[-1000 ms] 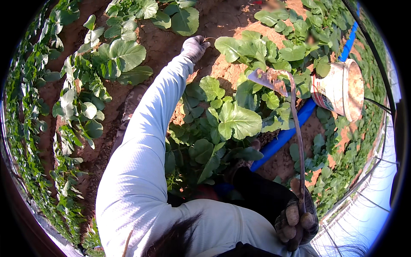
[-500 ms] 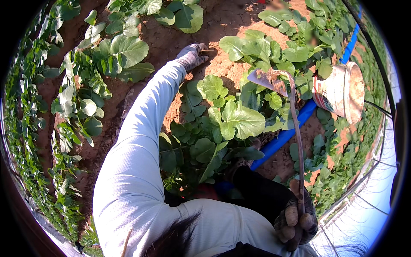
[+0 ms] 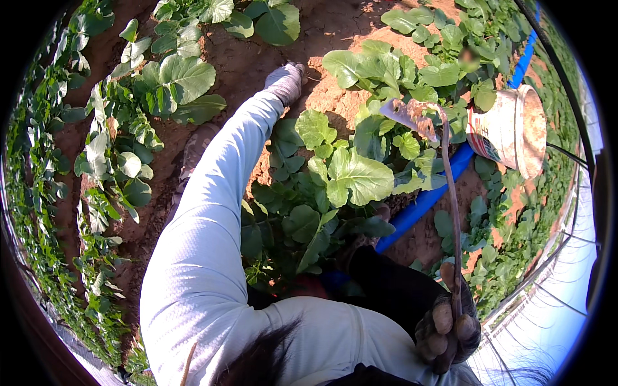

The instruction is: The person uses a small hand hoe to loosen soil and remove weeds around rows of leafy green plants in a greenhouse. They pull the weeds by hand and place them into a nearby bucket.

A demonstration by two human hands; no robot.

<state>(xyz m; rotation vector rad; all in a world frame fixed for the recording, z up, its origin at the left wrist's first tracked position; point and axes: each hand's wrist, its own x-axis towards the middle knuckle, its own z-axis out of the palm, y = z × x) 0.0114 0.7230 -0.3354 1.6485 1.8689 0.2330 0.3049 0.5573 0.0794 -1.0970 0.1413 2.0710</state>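
My left hand point(image 3: 285, 82), in a pale glove, reaches out to the reddish-brown soil point(image 3: 322, 96) between leafy green plants. Its fingers are curled together, and anything in them is hidden. At the lower right, my right hand point(image 3: 447, 325) in a dark glove with light fingertips is wrapped round the handle of a hand hoe point(image 3: 455, 231). The hoe's long, thin neck stands upright and curves over to a flat, soil-caked blade point(image 3: 409, 119) above the leaves. A broad-leaved plant point(image 3: 357, 177) grows between my two arms.
A whitish bucket point(image 3: 508, 132) with soil on it lies tipped on its side at the right. A flat blue hose point(image 3: 418, 215) runs beneath the plants near it. Rows of leafy plants point(image 3: 174, 83) stand on the left. A dark cable hangs along the right edge.
My left hand's fingers have drawn in from a looser, stretched pose to a curled one. The right hand still grips the hoe, which has shifted slightly to the right.
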